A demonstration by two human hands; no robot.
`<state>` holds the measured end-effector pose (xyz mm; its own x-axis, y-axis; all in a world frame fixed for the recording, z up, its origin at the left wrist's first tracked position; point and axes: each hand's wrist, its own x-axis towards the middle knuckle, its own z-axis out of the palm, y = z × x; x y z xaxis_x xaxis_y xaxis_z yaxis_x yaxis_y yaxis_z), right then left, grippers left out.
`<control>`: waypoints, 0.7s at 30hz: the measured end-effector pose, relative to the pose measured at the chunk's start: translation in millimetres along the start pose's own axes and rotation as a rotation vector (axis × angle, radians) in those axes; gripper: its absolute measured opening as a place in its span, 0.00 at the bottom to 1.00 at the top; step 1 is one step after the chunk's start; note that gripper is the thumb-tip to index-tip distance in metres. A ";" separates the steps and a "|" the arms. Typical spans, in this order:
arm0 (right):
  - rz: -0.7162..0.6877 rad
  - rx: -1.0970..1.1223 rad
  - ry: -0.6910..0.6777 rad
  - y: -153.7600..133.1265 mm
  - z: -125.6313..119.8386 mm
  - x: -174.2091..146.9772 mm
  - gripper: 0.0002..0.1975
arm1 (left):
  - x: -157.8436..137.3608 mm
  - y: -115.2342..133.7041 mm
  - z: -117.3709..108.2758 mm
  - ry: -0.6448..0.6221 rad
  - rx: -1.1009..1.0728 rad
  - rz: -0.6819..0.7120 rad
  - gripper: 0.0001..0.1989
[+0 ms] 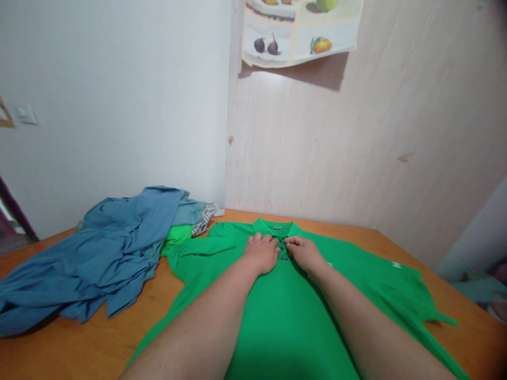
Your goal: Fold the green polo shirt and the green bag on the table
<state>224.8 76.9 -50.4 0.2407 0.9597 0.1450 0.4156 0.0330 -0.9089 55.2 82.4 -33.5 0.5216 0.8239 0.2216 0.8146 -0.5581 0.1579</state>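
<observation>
Nearest my view through the head camera, two bare forearms reached in from the near edge, over the green polo shirt (277, 322), which lay front up and spread across the middle of the tabletop (91, 351), its collar pointing to the far side. Near the collar, the left hand (262, 253) lay on the shirt's front with its fingers bent against the cloth just left of the placket; I could not tell whether it gripped any fabric. Close by on the right, the right hand (303, 253) had its thumb and fingers pinched on the edge of the placket. I saw a dark button (284, 258) just on the near side of the gap between them. On the right, the shirt's sleeve bore a white mark (396, 265). To the left I had a loose heap of blue clothing (127, 237), and at its right side a bright green garment (178, 236) and a striped cloth (203, 221) showed, near the shirt's left sleeve. Farthest off, a pale wall (138, 95) met a wood-grain panel (317, 132), where a sheet of fruit pictures (269, 31) hung.
</observation>
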 end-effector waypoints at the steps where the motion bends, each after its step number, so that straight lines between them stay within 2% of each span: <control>1: -0.021 -0.035 0.004 1.1 -1.4 0.0 0.07 | 0.0 0.1 0.2 -0.001 -0.001 -0.004 0.22; 3: -0.083 -0.184 0.011 1.1 -5.1 -1.4 0.07 | 0.2 0.0 0.9 0.003 -0.004 -0.004 0.23; 7: -0.242 -0.629 -0.024 -3.9 -11.8 -6.0 0.10 | 1.0 -0.2 3.3 0.022 -0.007 0.009 0.22; 9: -0.290 -0.723 -0.051 -5.4 -13.7 -6.6 0.11 | 1.2 0.0 4.9 0.028 0.001 0.010 0.21; 14: -0.294 -0.753 -0.080 -2.5 -15.9 -4.8 0.12 | 1.6 0.6 8.2 0.045 0.011 -0.005 0.21; 21: -0.320 -0.714 -0.143 9.7 -13.0 -5.4 0.15 | 2.5 0.7 6.6 -0.019 -0.012 -0.011 0.23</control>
<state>239.0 68.4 -54.9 -0.0798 0.9620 0.2610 0.9192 0.1723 -0.3540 58.8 84.7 -39.3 0.5177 0.8315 0.2015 0.8170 -0.5504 0.1720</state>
